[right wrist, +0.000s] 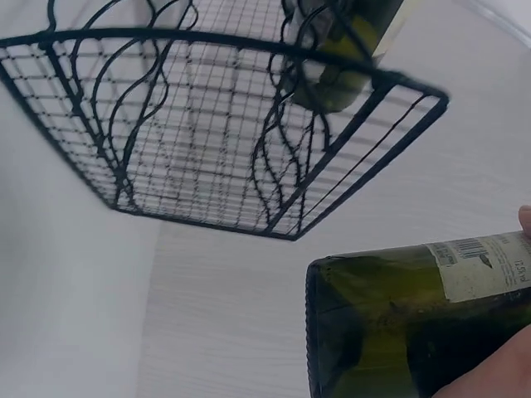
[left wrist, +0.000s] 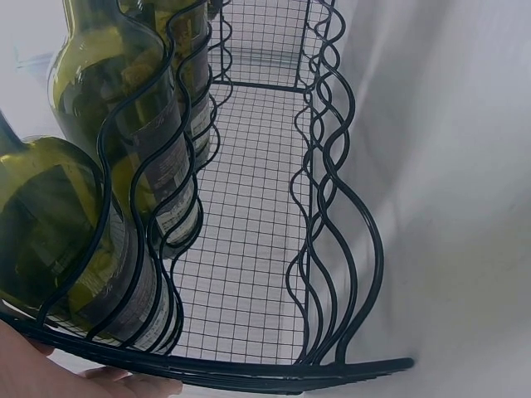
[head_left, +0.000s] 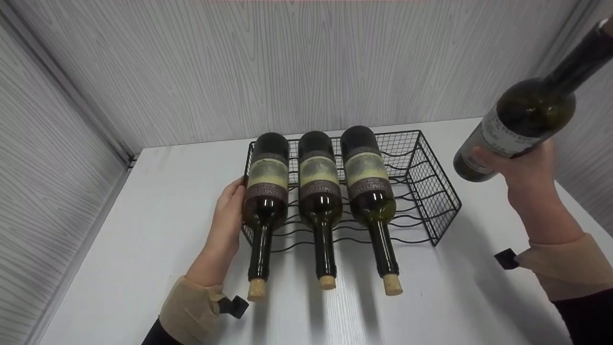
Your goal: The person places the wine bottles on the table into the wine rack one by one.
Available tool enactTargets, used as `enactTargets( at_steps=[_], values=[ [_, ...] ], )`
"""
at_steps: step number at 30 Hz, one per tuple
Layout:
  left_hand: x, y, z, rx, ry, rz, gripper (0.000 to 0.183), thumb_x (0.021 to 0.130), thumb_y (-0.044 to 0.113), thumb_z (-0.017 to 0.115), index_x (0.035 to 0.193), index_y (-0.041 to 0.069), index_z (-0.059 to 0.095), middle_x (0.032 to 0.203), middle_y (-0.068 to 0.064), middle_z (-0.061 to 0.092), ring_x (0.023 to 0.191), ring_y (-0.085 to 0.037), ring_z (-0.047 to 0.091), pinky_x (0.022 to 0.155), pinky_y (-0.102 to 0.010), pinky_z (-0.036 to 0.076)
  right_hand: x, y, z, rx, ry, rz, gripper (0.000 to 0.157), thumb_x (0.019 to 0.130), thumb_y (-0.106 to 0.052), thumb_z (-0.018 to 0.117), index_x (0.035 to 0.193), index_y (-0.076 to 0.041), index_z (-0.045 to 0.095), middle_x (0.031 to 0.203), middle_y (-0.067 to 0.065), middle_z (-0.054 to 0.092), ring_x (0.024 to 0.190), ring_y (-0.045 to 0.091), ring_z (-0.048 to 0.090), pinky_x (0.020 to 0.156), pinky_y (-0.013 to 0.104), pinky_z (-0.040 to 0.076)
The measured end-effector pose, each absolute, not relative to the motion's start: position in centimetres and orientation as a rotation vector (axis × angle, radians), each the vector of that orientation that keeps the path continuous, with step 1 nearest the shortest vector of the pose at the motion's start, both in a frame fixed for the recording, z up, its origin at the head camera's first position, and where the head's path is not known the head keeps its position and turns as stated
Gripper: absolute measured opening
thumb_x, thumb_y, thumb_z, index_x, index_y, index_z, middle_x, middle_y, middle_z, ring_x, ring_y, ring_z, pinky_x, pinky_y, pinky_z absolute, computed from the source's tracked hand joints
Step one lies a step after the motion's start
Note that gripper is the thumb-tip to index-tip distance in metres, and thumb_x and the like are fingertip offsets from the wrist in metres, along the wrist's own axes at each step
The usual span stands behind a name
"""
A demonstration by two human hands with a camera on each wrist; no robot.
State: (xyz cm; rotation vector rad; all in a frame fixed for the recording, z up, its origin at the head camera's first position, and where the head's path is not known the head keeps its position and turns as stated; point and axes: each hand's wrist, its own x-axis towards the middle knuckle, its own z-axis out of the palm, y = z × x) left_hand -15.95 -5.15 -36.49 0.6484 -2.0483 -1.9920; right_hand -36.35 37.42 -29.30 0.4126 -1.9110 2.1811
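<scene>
A black wire wine rack [head_left: 433, 187] stands on the white table. Three dark green wine bottles lie side by side in it, a left one [head_left: 268, 191], a middle one [head_left: 320, 191] and a right one [head_left: 369, 187], their corked necks towards me. My left hand [head_left: 229, 211] rests against the rack's left end; in the left wrist view its fingers [left wrist: 141, 385] lie along the outer frame. Right of the rack, my right hand [head_left: 529, 177] grips another wine bottle [head_left: 534, 108] round its labelled body, tilted with its neck up and right. Its base [right wrist: 365, 332] is apart from the rack.
Behind the rack rises a grey wood-grain panel [head_left: 306, 62], with side panels at the left [head_left: 38, 143] and right. White table surface [head_left: 167, 191] surrounds the rack. The bottle necks stick out past the rack's front edge. The rack's right part shows bare wavy wires.
</scene>
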Motion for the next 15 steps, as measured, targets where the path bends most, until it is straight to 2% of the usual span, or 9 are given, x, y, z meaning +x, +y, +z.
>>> enactTargets(
  at_steps=[4,8,12,15],
  values=[
    [-15.9,-5.2,-36.5,0.656,-2.037,-1.997,0.055,0.116,0.025,0.028,0.165,0.0,0.03,0.173,-0.019,0.028,0.165,-0.033,0.021,0.136,-0.049,0.019,-34.9,36.5,-28.6,0.501,-1.821,2.195,0.081,0.066,0.034,0.073,0.134,-0.011,0.067,0.13,0.004,0.069,0.127,0.02,0.058,0.109,0.023,0.048],
    [-16.0,-5.2,-36.6,0.662,-2.036,-1.999,0.056,0.115,0.026,0.028,0.165,0.0,0.03,0.174,-0.018,0.028,0.165,-0.033,0.021,0.136,-0.049,0.019,-33.7,35.7,-28.2,0.608,-1.75,2.181,0.084,0.062,0.037,0.073,0.134,-0.007,0.067,0.129,0.007,0.071,0.127,0.024,0.059,0.109,0.023,0.048],
    [-16.0,-5.2,-36.6,0.661,-2.039,-1.998,0.056,0.115,0.027,0.028,0.165,0.001,0.029,0.173,-0.018,0.028,0.165,-0.033,0.021,0.136,-0.049,0.019,-33.0,35.4,-28.3,0.663,-1.842,1.963,0.086,0.056,0.03,0.08,0.133,-0.007,0.067,0.122,-0.001,0.072,0.119,0.016,0.06,0.107,0.019,0.046],
    [-16.0,-5.2,-36.7,0.657,-2.039,-1.994,0.056,0.115,0.027,0.028,0.165,0.001,0.029,0.173,-0.018,0.028,0.165,-0.033,0.021,0.136,-0.049,0.019,-32.5,35.3,-28.4,0.672,-1.941,1.727,0.086,0.053,0.023,0.084,0.13,-0.009,0.066,0.112,-0.01,0.071,0.105,0.009,0.061,0.097,0.017,0.046]
  ],
)
